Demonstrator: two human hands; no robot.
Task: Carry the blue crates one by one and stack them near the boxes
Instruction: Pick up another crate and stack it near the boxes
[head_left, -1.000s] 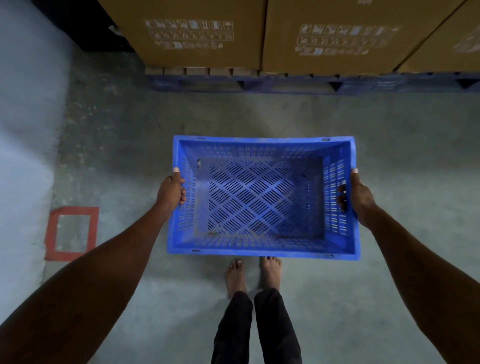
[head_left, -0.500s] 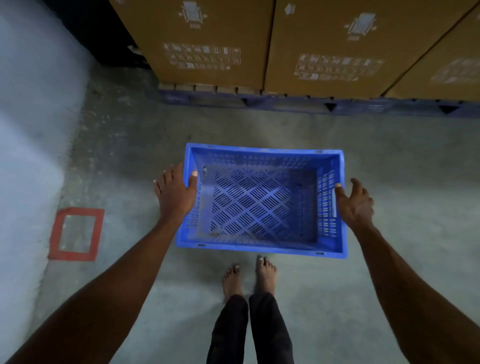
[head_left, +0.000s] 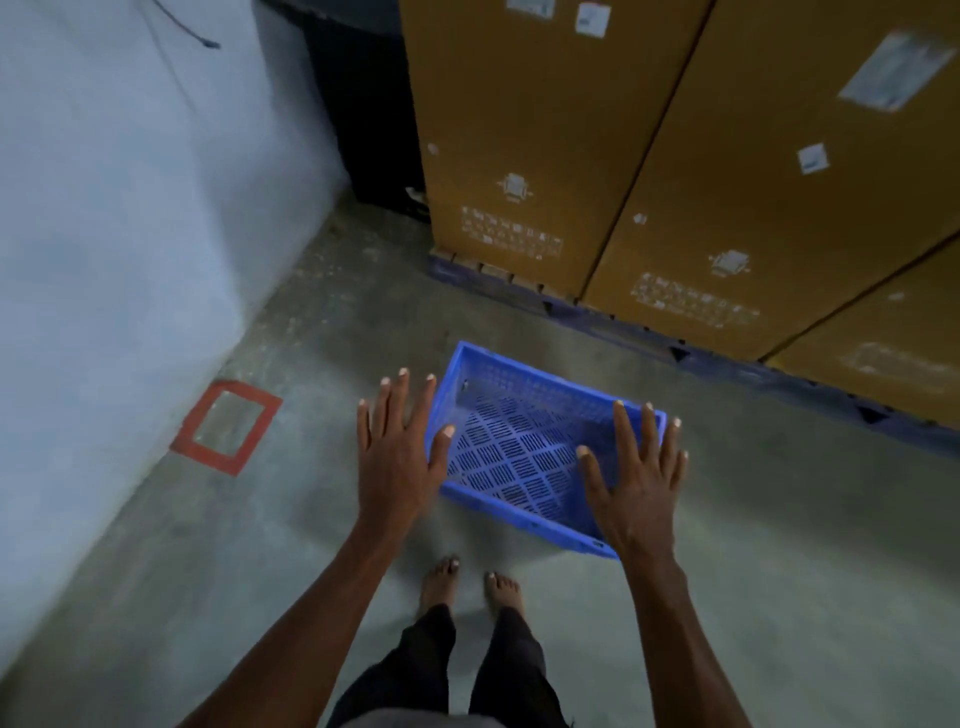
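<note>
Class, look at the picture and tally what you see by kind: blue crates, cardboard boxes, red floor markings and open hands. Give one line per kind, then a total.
Blue crate: 1
Cardboard boxes: 3 in view
Red square floor marking: 1
Hands, left hand and right hand, both with fingers spread: 2
Total: 7

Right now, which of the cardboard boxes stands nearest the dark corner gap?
The leftmost cardboard box: its left edge borders the dark gap; the other boxes stand further right.
</note>
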